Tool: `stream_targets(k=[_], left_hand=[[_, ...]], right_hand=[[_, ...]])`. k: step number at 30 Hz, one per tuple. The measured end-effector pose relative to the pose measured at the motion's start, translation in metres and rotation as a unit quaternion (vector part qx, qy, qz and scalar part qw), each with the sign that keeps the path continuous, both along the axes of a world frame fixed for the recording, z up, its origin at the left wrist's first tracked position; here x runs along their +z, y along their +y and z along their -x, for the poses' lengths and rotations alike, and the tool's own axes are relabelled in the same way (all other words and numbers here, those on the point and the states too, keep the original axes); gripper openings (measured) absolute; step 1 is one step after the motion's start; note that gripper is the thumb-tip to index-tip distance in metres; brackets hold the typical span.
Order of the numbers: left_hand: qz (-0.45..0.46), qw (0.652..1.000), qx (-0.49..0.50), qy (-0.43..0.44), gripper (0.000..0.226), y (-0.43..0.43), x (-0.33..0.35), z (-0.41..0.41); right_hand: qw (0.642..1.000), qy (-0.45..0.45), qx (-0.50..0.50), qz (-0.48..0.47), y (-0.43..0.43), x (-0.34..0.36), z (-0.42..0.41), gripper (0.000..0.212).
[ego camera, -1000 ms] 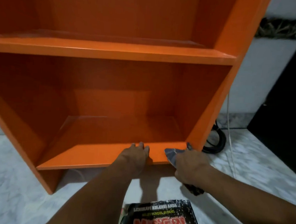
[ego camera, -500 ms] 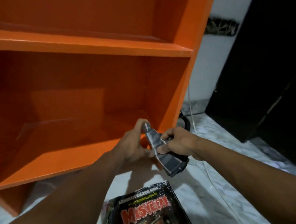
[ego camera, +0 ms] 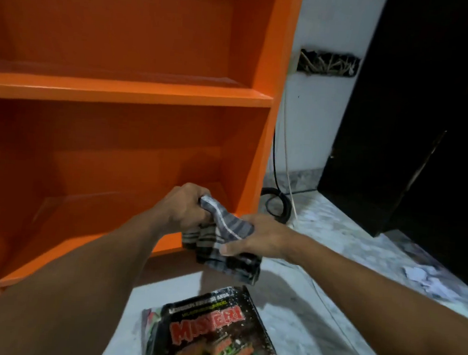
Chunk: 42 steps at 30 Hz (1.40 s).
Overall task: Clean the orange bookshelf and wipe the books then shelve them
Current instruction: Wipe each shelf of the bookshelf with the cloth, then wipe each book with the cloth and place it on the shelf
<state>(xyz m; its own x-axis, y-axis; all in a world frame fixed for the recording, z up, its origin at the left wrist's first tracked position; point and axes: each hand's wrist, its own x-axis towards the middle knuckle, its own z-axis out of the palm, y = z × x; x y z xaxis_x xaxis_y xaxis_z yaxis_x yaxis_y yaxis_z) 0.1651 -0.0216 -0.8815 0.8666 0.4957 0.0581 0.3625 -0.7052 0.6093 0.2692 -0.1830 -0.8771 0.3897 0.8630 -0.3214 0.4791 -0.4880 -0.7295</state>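
The orange bookshelf (ego camera: 128, 92) fills the left and upper part of the view, and its shelves hold nothing. In front of its bottom right corner, both hands hold a grey striped cloth (ego camera: 223, 229). My left hand (ego camera: 183, 210) grips the cloth's upper end. My right hand (ego camera: 259, 238) pinches its lower part, and the rest hangs down below. A black book (ego camera: 211, 333) with red "MISTERI" lettering lies flat on the marble floor below my hands, at the bottom middle.
A tall black cabinet (ego camera: 414, 120) stands at the right. Coiled black cable (ego camera: 276, 205) and a thin white cord (ego camera: 287, 153) lie by the white wall between shelf and cabinet. Crumpled paper scraps (ego camera: 425, 276) lie on the floor at the right.
My hands left the bottom shelf's front edge and came together; my left hand took hold of the cloth's upper end. The view swung to the right.
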Motion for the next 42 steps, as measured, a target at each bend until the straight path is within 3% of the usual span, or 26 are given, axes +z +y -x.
stream_targets(k=[3,10,14,16,22,23,26,29,32,36,38,41,42], left_hand=[[-0.027,0.999,0.01,0.028,0.009,-0.026,0.01,-0.006],[0.08,0.99,0.116,0.008,0.036,-0.081,0.012,0.009],[0.187,0.967,0.171,0.041,0.019,-0.11,-0.001,0.054],[0.178,0.961,0.206,0.053,0.004,-0.12,-0.006,0.079],[0.129,0.953,0.27,0.044,0.005,-0.138,0.022,0.123],[0.138,0.954,0.26,0.053,0.004,-0.139,0.029,0.12],[0.164,0.947,0.275,0.018,0.006,-0.153,0.03,0.136],[0.21,0.944,0.253,-0.017,0.008,-0.153,0.007,0.13],[0.202,0.953,0.223,0.024,0.006,-0.143,-0.01,0.112],[0.22,0.953,0.207,0.005,0.009,-0.139,-0.028,0.087],[0.206,0.955,0.214,0.013,0.014,-0.136,-0.042,0.079],[0.113,0.953,0.273,0.067,0.033,-0.126,-0.066,0.08],[0.082,0.948,0.293,0.091,0.035,-0.124,-0.075,0.085]], right_hand=[[0.999,-0.039,-0.006,-0.017,-0.009,-0.009,-0.009,0.024],[0.997,-0.072,-0.024,-0.032,-0.036,-0.033,-0.009,0.015],[1.0,0.008,-0.004,-0.023,-0.035,-0.05,0.01,0.024],[0.999,0.021,0.034,-0.005,-0.037,-0.048,0.022,0.021],[0.981,0.083,0.173,0.008,-0.041,-0.017,0.059,0.072],[0.979,0.077,0.19,0.011,-0.041,-0.013,0.057,0.07],[0.973,0.034,0.225,0.032,-0.044,-0.007,0.071,0.034],[0.981,-0.018,0.19,0.041,-0.049,-0.005,0.064,0.049],[0.983,-0.067,0.165,0.051,-0.056,-0.015,0.048,0.047],[0.99,-0.092,0.091,0.055,-0.061,-0.03,0.038,0.039],[0.992,-0.109,0.054,0.039,-0.055,-0.04,0.037,0.033],[0.988,-0.15,0.014,0.027,-0.047,-0.058,0.04,0.015],[0.986,-0.166,0.003,0.031,-0.045,-0.065,0.041,0.021]])
